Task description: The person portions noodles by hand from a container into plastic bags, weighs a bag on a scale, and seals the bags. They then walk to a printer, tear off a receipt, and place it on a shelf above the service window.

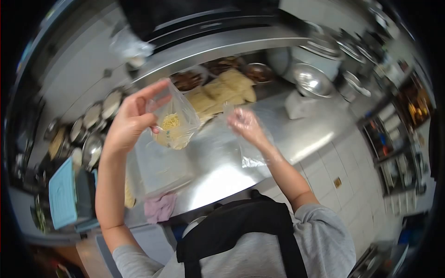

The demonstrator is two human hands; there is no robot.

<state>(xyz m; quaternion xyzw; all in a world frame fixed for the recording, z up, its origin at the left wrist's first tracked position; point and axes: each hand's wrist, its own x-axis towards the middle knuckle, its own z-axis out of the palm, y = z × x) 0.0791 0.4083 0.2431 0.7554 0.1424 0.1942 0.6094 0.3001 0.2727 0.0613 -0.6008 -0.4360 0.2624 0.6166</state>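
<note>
My left hand [134, 118] is raised over the steel counter, gripping the rim of a clear plastic bag [189, 111] between thumb and fingers. Thin yellow noodles [171, 122] show at the bag, low on its near side. My right hand [248, 127] is to the right of the bag, apart from it, covered by a loose clear plastic glove [254, 160]. Its fingers are curled in, and whatever they may hold is hidden. Just beyond both hands lie pale yellow folded sheets [227, 92]. Under the bag is a pale, flat board or tray [160, 169].
A steel shelf [218, 46] overhangs the counter's back, with bowls of brown food [187, 79] beneath. To the right are a steel bowl [313, 81], a white block-like package [300, 104] and a lidded pot [320, 55]. A purple cloth [160, 207] and blue-lidded bin [63, 194] are at left.
</note>
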